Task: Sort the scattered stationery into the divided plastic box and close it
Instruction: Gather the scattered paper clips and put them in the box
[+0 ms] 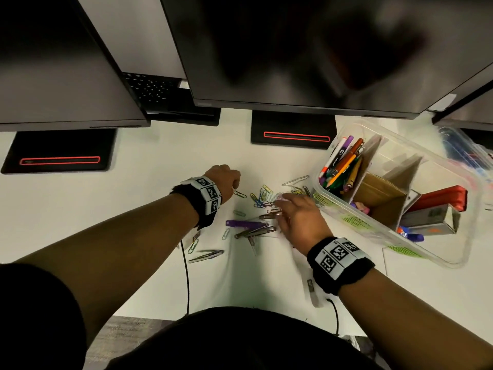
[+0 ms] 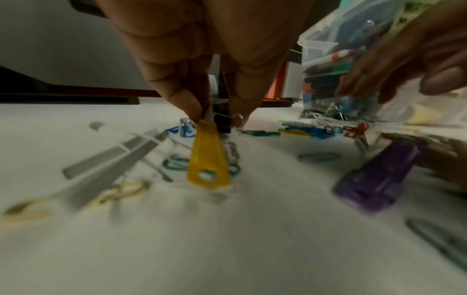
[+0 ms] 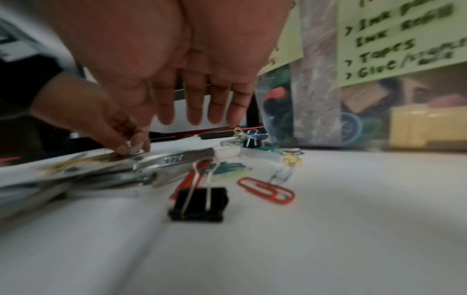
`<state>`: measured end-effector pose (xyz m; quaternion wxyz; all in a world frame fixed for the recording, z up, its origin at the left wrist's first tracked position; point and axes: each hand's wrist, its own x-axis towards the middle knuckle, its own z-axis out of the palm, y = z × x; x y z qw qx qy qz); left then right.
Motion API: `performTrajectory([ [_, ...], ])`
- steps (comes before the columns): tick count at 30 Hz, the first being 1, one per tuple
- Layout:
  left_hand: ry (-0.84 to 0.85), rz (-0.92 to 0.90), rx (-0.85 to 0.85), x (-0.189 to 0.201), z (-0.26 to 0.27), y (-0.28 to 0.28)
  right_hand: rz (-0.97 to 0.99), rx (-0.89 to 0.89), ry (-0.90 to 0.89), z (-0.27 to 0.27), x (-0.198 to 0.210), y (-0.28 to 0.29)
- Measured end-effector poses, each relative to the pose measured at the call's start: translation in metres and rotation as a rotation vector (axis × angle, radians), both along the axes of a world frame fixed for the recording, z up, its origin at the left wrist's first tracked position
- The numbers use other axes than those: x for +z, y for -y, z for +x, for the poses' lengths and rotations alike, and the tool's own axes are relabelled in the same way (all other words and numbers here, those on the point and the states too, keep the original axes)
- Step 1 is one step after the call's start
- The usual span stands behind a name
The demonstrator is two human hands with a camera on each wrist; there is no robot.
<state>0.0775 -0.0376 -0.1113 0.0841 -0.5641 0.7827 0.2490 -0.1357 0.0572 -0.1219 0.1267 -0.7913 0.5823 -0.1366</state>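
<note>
While flat-fingered right hand (image 1: 298, 217) hovers, left hand (image 1: 224, 177) pinches wire clip (image 1: 239, 194).

A white desk (image 1: 80, 209) fills the middle of the head view, evenly lit from above with soft shadows. Along its far edge stand two dark monitors: the left monitor (image 1: 53, 70) and the wider right monitor (image 1: 306, 49), both with blank, dim screens. Each sits on a flat black base with a thin red line, the left base (image 1: 58, 153) and the right base (image 1: 293, 129). Between the monitors, farther back, lies a black keyboard (image 1: 149, 89). At the near left, below the desk edge, a strip of grey floor (image 1: 128, 340) shows.
</note>
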Motion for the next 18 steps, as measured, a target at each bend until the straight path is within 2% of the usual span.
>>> performTrajectory([
  [3, -0.022, 0.005, 0.051, 0.003, 0.010, -0.001, 0.115, -0.161, -0.040, -0.004, -0.003, 0.000],
  [7, -0.107, 0.015, 0.140, 0.010, 0.022, -0.003, 0.380, -0.205, -0.142, 0.007, -0.007, -0.005],
  [10, -0.133, 0.009, 0.202, 0.016, 0.037, -0.006, 0.442, -0.107, -0.161, 0.020, -0.005, -0.005],
  [13, -0.163, 0.013, 0.269, 0.023, 0.054, -0.007, 0.454, 0.054, -0.077, 0.037, 0.000, -0.004],
  [18, -0.216, 0.087, 0.375, 0.037, 0.092, -0.007, 0.429, 0.112, 0.096, 0.060, 0.013, 0.005],
])
